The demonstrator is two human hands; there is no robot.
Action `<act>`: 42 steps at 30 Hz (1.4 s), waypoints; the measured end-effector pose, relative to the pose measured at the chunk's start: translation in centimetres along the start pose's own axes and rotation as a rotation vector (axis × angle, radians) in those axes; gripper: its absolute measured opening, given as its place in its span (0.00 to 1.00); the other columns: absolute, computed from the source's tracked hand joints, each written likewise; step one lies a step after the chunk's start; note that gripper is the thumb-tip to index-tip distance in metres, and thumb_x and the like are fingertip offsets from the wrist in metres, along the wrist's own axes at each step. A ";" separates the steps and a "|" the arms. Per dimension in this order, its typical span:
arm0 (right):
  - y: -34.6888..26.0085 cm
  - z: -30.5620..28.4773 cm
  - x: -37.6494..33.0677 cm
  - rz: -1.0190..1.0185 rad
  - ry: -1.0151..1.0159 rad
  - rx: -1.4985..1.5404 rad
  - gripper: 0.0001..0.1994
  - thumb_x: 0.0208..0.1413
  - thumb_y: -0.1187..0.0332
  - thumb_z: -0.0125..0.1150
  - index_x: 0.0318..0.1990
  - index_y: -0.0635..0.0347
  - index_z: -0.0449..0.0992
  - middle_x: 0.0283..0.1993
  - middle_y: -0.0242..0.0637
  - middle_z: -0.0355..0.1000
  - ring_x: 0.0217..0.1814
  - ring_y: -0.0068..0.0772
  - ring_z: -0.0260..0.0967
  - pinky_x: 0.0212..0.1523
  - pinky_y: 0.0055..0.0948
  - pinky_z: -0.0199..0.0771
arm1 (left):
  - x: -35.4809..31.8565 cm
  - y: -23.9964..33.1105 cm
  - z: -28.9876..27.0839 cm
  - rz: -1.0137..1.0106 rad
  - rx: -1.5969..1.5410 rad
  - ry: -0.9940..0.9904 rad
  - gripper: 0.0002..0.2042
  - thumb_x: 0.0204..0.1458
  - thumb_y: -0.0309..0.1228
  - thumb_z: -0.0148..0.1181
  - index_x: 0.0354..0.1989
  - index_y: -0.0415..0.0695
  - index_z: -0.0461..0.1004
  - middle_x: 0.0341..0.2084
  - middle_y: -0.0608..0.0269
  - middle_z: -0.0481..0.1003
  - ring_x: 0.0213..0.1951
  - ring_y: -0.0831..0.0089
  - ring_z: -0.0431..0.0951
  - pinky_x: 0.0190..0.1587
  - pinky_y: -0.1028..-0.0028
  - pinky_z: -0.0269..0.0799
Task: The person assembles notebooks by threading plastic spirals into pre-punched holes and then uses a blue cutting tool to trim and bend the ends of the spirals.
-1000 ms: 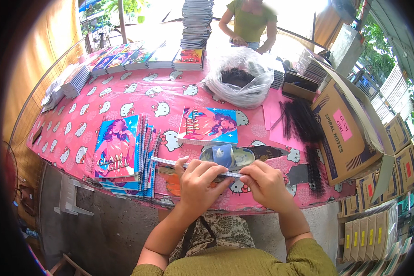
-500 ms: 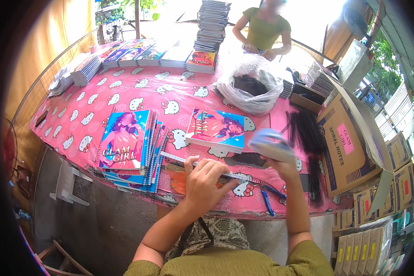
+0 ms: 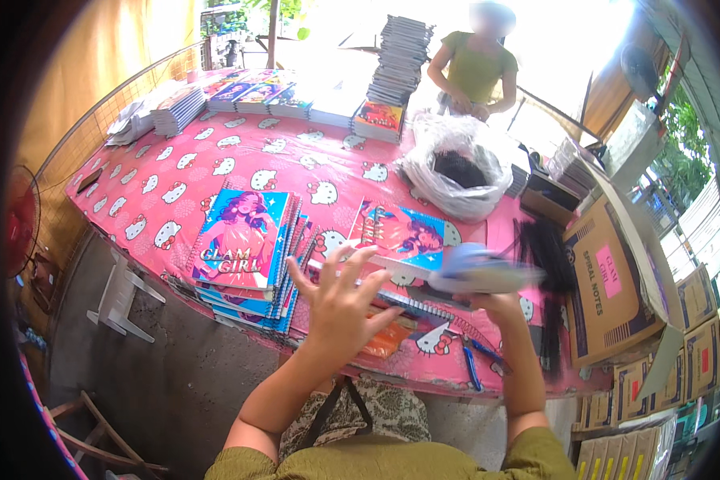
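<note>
Spiral notebooks, at ten o'clock from the left hand, lie stacked with covers up, presumably piled aside so as not to crowd the work. The left hand is spread wide, fingers fanned; whether its fingertips press on anything cannot be told. At three o'clock from it, between the hands, lies the spiral-edged notebook, its spine slanting toward four o'clock, probably angled to bring that end near the right hand. Beyond, between one and two o'clock, a second notebook rests flat. A thin dark coil trails from the spine toward blue-handled pliers, which lie at seven o'clock from the right hand, apparently for easy pick-up. The right hand is closed around a motion-blurred, blue-and-white slipper-like object, gripped near its lower edge, perhaps to leave its broad face unobstructed. Between one and two o'clock lie black coils, seemingly grouped within reach; further right leans a cardboard box.
</note>
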State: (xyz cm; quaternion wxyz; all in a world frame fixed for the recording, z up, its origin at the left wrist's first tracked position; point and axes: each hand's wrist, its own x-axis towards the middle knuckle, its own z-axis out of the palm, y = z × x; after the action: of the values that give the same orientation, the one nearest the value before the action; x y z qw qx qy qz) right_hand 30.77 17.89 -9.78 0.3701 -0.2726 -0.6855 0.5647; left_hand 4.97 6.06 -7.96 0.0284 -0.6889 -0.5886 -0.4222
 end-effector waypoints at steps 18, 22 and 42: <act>-1.4 5.8 5.5 -0.178 -0.135 -0.248 0.12 0.47 0.70 0.66 0.39 0.65 0.75 0.33 0.32 0.75 0.33 0.21 0.72 0.33 0.24 0.74 | -0.6 -4.9 -0.2 -0.184 -0.405 0.231 0.24 0.31 0.32 0.78 0.38 0.41 0.74 0.47 0.53 0.72 0.49 0.59 0.73 0.51 0.65 0.71; -1.1 6.4 7.2 0.029 -0.095 0.092 0.13 0.44 0.76 0.64 0.40 0.65 0.76 0.33 0.30 0.76 0.33 0.20 0.71 0.35 0.24 0.74 | -1.3 -5.3 0.0 -0.372 -0.764 0.241 0.25 0.37 0.25 0.75 0.45 0.40 0.70 0.43 0.58 0.72 0.45 0.71 0.74 0.47 0.73 0.72; 2.8 3.5 -1.2 0.177 0.188 -1.135 0.22 0.38 0.60 0.71 0.41 0.60 0.74 0.46 0.44 0.71 0.46 0.48 0.70 0.44 0.43 0.71 | 0.1 -7.5 0.1 -0.366 -0.929 0.038 0.14 0.43 0.23 0.72 0.36 0.38 0.73 0.33 0.60 0.77 0.34 0.81 0.75 0.38 0.77 0.73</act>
State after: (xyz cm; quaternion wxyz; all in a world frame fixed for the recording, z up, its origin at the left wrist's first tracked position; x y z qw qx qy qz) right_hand 28.45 15.57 -13.07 0.1767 -0.5334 -0.8197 0.1110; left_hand -1.23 8.47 -11.35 -0.3453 -0.5064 -0.4487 -0.6504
